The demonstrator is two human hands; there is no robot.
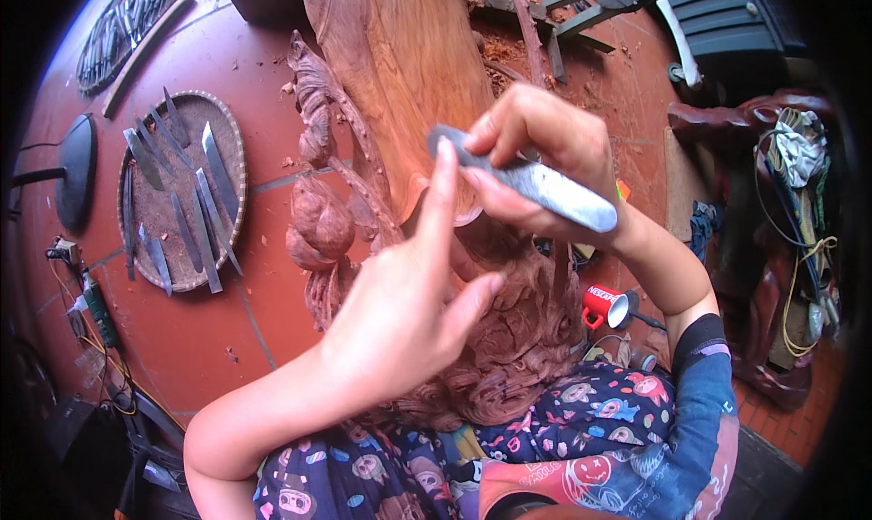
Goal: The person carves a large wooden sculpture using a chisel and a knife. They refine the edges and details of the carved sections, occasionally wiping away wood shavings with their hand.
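Grey metal blade (pixel 559 195), pinched in the right hand (pixel 565 137); empty left hand (pixel 392 309) extends a finger to the blade's left end, probably checking; next needs light touch.

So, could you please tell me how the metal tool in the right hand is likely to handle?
The metal tool is probably stiff, as it shows no sag in the right hand. Its shiny face may feel slippery, and its metallic look suggests it is heavy for its size.

head view | left fisheye, head-worn | faces down | close above hands (pixel 391 311) and lap (pixel 590 406)
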